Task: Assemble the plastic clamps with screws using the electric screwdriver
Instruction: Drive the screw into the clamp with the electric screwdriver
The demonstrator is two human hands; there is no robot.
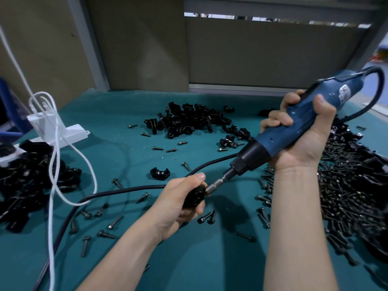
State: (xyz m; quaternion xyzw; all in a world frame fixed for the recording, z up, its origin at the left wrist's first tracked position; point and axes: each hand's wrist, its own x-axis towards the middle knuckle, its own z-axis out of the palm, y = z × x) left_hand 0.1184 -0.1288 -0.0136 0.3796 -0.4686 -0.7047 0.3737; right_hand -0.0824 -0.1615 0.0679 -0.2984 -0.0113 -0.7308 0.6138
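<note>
My right hand (302,133) grips the blue electric screwdriver (294,131) and holds it slanted down to the left. Its metal bit (216,183) meets a black plastic clamp (194,198) that my left hand (178,204) grips above the green table (189,259). The screw under the bit is hidden. A single clamp half (160,173) lies just beyond my left hand. Loose black screws (113,222) are scattered around both hands.
A heap of clamp parts (189,120) lies at the back centre, and a dense pile of screws (352,194) fills the right. Assembled clamps (27,179) sit at the left by a white power strip (60,133). A white cable (54,185) and the black cord (126,189) cross the table.
</note>
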